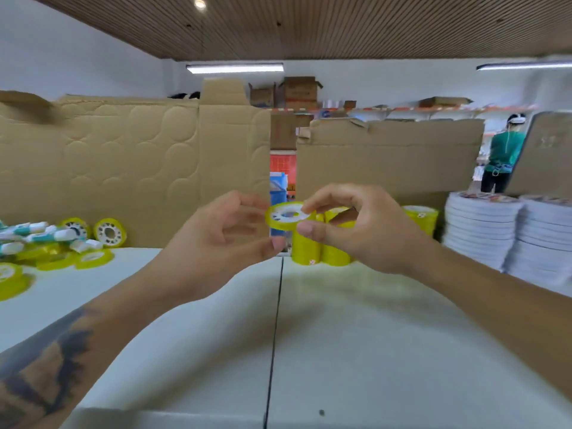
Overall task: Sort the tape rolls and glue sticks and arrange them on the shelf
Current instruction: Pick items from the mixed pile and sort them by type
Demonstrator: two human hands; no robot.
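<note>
Right hand [353,230] pinched a yellow tape roll [289,215] at frame centre, flat above the stacked rolls [312,249], likely for stacking; left hand [216,239] hovered beside it, fingers loosely curled, grasping nothing.

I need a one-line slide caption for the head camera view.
Right hand pinches a yellow tape roll above stacked rolls; left hand beside it.

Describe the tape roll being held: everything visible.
The tape roll is a thin yellow, translucent-looking ring with a white core bearing small dark marks and an open centre hole. It is held in the air, near flat, face tilted toward the camera, just above the stacked yellow rolls. The right hand pinches its right edge; the left hand is curled beside it, contact unclear.
</note>
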